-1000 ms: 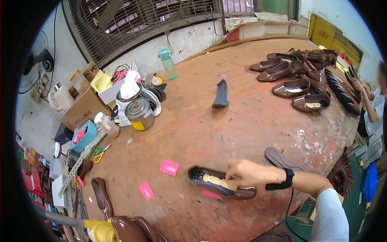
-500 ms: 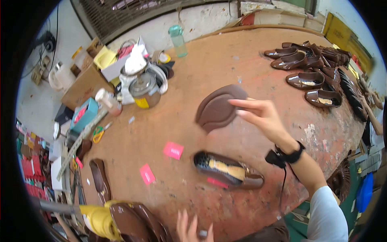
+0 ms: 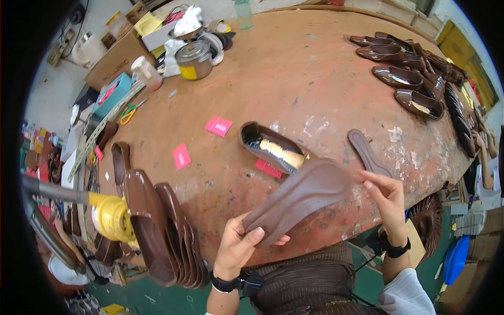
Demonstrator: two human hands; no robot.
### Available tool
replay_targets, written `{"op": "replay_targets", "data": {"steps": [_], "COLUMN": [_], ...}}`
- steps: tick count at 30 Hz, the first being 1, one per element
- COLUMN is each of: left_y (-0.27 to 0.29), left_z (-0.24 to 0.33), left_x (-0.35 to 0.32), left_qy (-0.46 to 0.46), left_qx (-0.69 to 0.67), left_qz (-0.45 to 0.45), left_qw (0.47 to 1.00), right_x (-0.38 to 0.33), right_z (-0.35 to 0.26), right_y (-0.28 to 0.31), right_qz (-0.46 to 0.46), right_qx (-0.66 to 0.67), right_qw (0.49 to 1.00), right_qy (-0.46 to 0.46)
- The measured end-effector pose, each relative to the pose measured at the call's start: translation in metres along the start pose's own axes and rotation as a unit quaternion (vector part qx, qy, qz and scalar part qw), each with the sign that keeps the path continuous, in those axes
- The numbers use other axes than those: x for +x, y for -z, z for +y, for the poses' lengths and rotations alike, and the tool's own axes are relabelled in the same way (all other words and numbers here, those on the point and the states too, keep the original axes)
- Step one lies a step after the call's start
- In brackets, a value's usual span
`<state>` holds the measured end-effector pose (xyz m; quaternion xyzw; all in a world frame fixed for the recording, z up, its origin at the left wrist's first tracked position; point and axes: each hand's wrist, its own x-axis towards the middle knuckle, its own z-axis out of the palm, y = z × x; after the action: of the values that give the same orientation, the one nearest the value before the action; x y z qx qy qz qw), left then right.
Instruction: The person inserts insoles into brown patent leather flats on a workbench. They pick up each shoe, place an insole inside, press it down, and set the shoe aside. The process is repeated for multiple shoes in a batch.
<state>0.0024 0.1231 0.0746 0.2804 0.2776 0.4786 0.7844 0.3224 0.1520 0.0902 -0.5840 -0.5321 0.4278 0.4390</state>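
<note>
A brown shoe insole (image 3: 302, 197) is held over the table's near edge. My left hand (image 3: 239, 244) is closed round its narrow end, thumb on top. At its wide end, slightly blurred, the fingertips of my right hand (image 3: 386, 197) pinch the edge. Another brown insole (image 3: 367, 152) lies on the table just beyond my right hand. Behind the held insole, a glossy brown shoe (image 3: 273, 147) rests with its opening up and a pale strip inside; the insole covers its near end. A pink card (image 3: 269, 168) lies against this shoe.
Pink cards (image 3: 218, 126) lie left of the shoe. Nested brown shoes (image 3: 163, 231) hang at the near left by a yellow round fixture (image 3: 111, 218). More shoes (image 3: 399, 77) are grouped at the far right. Scissors (image 3: 128, 113), a lidded pot (image 3: 193, 60) and a bottle (image 3: 146, 73) stand or lie left.
The insole came down toward me, and my left hand has taken hold of its narrow end. A second insole now lies on the table at right. The view has tilted downward.
</note>
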Motion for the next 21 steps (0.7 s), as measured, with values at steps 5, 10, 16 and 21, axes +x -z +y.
{"op": "replay_targets", "data": {"steps": [5, 10, 16, 21], "left_y": [-0.007, -0.019, -0.019, 0.0], "left_z": [0.012, 0.0, 0.007, 0.001], "left_x": [-0.022, -0.033, -0.053, -0.06], "left_qy": [0.125, 0.124, 0.185, 0.248], "left_qx": [0.114, 0.204, 0.089, -0.015], "left_qz": [-0.037, -0.095, 0.019, 0.029], "left_qw": [0.985, 0.966, 0.979, 0.968], "right_x": [-0.013, -0.026, -0.036, -0.04], "right_z": [-0.026, -0.045, -0.033, -0.03], "right_y": [-0.014, -0.077, -0.078, -0.077], "right_qz": [0.1, -0.324, -0.355, -0.368], "right_qx": [-0.334, -0.222, -0.253, -0.25], "right_qw": [0.904, 0.821, 0.795, 0.782], "right_qy": [0.247, 0.414, 0.422, 0.436]}}
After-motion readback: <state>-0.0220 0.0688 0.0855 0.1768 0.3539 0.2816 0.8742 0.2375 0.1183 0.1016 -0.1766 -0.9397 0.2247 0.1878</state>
